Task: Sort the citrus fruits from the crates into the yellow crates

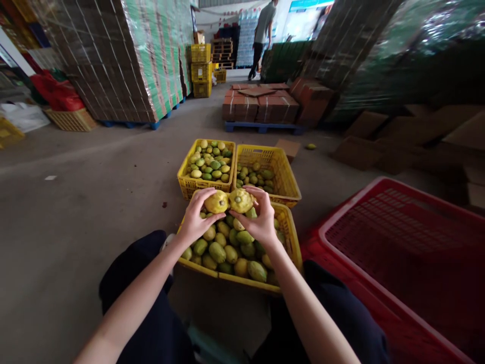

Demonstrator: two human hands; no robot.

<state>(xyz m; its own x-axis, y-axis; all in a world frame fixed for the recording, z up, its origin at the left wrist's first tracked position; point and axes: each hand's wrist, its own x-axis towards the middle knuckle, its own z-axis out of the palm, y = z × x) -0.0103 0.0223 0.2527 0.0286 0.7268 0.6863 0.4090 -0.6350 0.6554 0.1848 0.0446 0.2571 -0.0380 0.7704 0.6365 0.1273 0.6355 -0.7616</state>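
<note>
My left hand (196,216) grips a yellow fruit (216,202), fingers wrapped round it. My right hand (258,218) grips a second yellow fruit (240,200). The two fruits touch side by side above the near yellow crate (291,241), which is full of green and yellow fruit. Both forearms reach forward over my dark-clothed knees.
Two more yellow crates stand just beyond: the left one (184,177) heaped with fruit, the right one (288,177) partly filled. Red crates (397,253) sit at my right. Wrapped pallets of boxes (125,55), brown cartons (265,106) and a walking person (261,35) are further off.
</note>
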